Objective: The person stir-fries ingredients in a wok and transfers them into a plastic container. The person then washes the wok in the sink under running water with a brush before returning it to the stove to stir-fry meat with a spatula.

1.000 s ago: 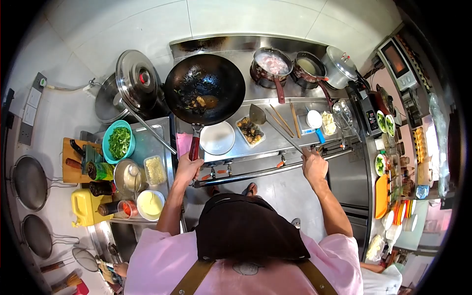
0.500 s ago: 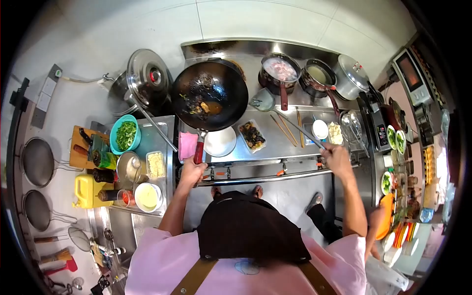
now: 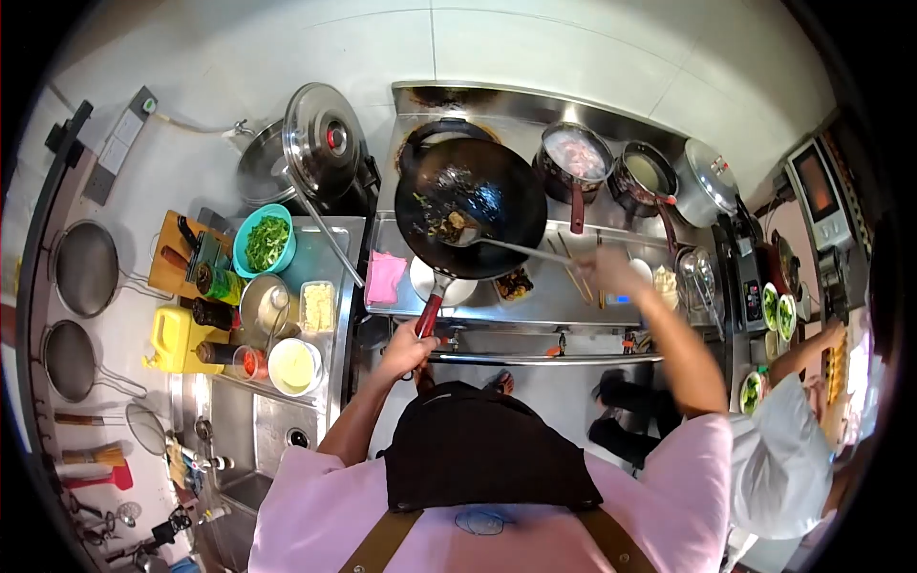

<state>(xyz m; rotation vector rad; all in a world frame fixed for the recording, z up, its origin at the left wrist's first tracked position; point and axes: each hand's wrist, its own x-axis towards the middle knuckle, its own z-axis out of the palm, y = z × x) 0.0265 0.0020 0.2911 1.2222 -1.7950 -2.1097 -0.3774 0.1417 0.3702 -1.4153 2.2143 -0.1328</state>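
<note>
My left hand (image 3: 409,350) is wrapped round the red handle of a black wok (image 3: 516,205). The wok sits off its burner (image 3: 417,145), toward me, and overhangs part of a white plate (image 3: 461,290) and a container of dark food (image 3: 515,284). Brown food pieces (image 3: 442,227) lie in the wok. My right hand (image 3: 616,274), blurred by motion, grips the long handle of a metal wok spatula (image 3: 535,252), whose head is inside the wok by the food. A pink cloth (image 3: 386,278) lies left of the plate.
Two pots (image 3: 577,155) (image 3: 642,174) stand right of the wok. To the left are a turquoise bowl of chopped greens (image 3: 265,244), a yellow jug (image 3: 172,336) and a large lidded pot (image 3: 323,143). A co-worker (image 3: 783,458) stands at the right, one arm reaching toward the side shelf.
The wok has come off the burner, toward me and to the right. The spatula head has moved from beside the pots into the wok. My view has shifted, and the co-worker shows more.
</note>
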